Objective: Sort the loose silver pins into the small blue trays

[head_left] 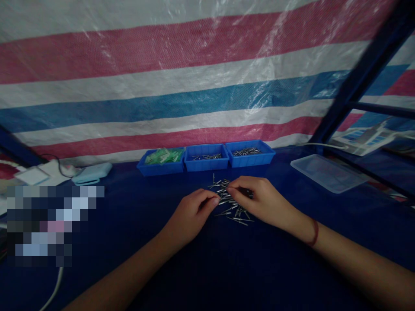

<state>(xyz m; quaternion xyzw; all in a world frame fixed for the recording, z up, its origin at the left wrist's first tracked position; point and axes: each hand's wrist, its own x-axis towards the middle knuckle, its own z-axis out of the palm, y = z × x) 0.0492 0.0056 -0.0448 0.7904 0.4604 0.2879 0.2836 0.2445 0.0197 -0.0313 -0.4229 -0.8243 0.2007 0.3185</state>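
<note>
A loose pile of silvery blind rivets [239, 211], thin pins with thicker sleeves, lies on the dark blue table [207, 268]. My left hand [193, 211] reaches to the left side of this pile, thumb and forefinger pinched together against the rivets there. Over the upper right part of the pile, my right hand [261, 199] is also closed, its thumb and finger tips meeting among the rivets. Whatever sits between the fingertips of either hand is too small to make out. The right hand hides some of the pile.
Behind the pile stand three blue bins: one with green plastic packets [164, 156], a middle bin [206, 164] and a right bin [252, 160], both with small metal pieces. A clear plastic lid [327, 172] lies right. A light blue case [92, 172] lies left. Striped sheeting [181, 103] hangs behind.
</note>
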